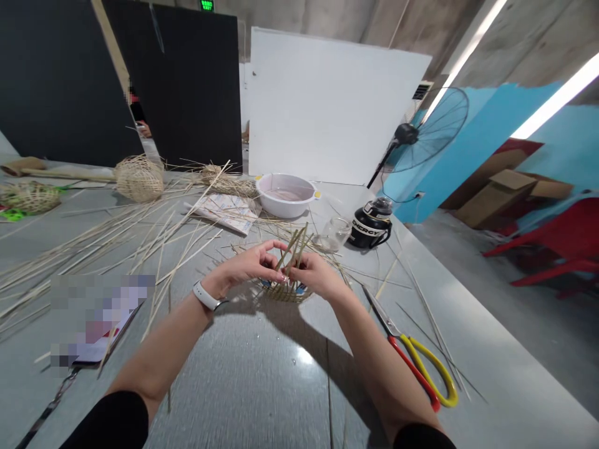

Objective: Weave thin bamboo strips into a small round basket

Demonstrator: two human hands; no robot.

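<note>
A small half-woven basket [286, 294] of thin greenish strips sits on the grey table in front of me. Several bamboo strips [299, 237] stand up from its rim and lean together between my hands. My left hand [257, 263], with a white watch band on the wrist, curls its thumb and fingers around the strips from the left. From the right, my right hand [314, 274] pinches strips low down near the rim. Fingers and strips hide part of the weave. Blue and white patches show inside the basket.
Scissors [402, 349] with red and yellow handles lie right. Behind the basket are a glass jar [337, 232], black jug [370, 224], white basin [285, 196] and patterned packet [224, 212]. Loose strips [116, 231] spread left, near a woven ball [139, 179] and phone-like object [105, 324].
</note>
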